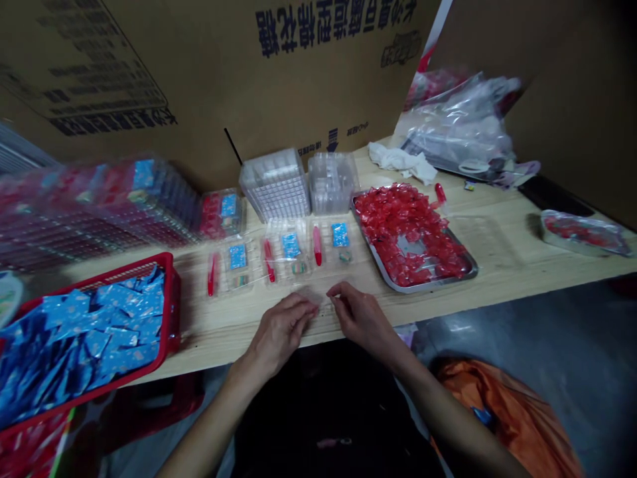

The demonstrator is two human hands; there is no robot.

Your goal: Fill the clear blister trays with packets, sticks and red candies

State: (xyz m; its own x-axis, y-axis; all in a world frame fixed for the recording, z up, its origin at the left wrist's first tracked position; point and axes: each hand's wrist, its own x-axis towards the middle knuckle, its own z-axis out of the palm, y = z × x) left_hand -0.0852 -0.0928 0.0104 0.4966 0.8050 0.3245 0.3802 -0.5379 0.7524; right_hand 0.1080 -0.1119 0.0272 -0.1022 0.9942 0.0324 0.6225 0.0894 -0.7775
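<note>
In the head view, just below the frame's centre, we see the left hand [281, 328] pinching blurred clear plastic [311, 296], cannot tell whether the right hand's [361, 317] curled fingers grip it, and find the red basket [174, 299] cut off at left.

A clear piece [310, 292], blurred so I can't make out its shape, is pinched in the left hand [281, 328], low over the bench [219, 332]. Just past it, three clear trays lie flat in a row. The left tray [221, 271] has a red stick [212, 274], a blue packet [237, 256] and a small striped bit [241, 281]; the middle tray [279, 257] is much the same, and the right tray [327, 251] has a pinker stick [317, 244] and a green band [345, 255].
</note>
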